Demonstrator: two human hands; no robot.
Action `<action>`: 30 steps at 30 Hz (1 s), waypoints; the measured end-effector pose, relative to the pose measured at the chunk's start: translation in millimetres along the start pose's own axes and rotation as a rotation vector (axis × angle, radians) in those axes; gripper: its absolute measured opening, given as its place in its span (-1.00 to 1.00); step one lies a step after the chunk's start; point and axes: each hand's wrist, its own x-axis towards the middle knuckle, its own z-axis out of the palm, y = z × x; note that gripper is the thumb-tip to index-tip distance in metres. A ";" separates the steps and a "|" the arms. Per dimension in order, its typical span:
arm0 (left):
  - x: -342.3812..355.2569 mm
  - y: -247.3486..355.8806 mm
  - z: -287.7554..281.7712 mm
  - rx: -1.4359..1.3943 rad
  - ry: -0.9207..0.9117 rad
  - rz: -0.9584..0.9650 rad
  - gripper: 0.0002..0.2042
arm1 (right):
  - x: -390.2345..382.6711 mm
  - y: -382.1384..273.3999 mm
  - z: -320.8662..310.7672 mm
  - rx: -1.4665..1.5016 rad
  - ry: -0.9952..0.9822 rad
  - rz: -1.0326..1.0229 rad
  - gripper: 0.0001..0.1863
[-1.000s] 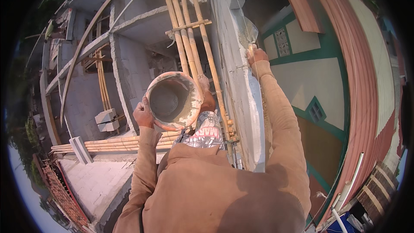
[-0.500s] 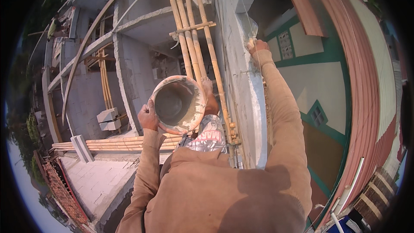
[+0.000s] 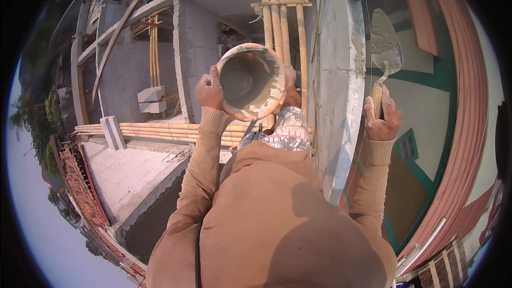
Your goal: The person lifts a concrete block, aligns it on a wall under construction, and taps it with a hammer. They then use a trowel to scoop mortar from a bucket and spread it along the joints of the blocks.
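My left hand (image 3: 209, 89) grips the rim of a mortar-smeared orange bucket (image 3: 274, 88), thumb over the edge. Grey mortar (image 3: 237, 80) coats its inside; how deep it lies I cannot tell. My right hand (image 3: 383, 117) is closed round the wooden handle of a pointed trowel (image 3: 386, 42), held upright just right of the block wall. Wet grey mortar covers part of its blade. The wall (image 3: 346, 82) of pale blocks runs away from me between the two hands, with mortar smears along its top. A thin string line (image 3: 367, 16) stretches along its right side.
Long bamboo poles (image 3: 274, 16) form a platform left of the wall, where my bare foot (image 3: 288, 77) rests. Below lie unfinished rooms with concrete beams (image 3: 180, 53) and stacked blocks (image 3: 152, 99). At right stand a green-and-cream building (image 3: 421, 96) and a reddish corrugated roof (image 3: 461, 74).
My right hand has come back from the wall's right face toward me, and the trowel now shows fully. The view has shifted; my left hand still holds the bucket.
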 end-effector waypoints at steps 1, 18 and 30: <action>1.8 6.6 -2.7 0.023 -0.016 0.039 -0.51 | -11.8 -17.2 -3.4 0.033 -0.107 -0.081 -0.49; 9.1 66.8 -21.5 0.092 -0.037 0.587 -0.53 | 3.8 -147.7 183.1 -0.033 -0.904 -0.320 -0.74; 8.0 88.6 -56.7 -0.198 -0.096 0.535 -0.58 | 19.0 -88.0 157.9 0.898 -1.125 0.211 -0.51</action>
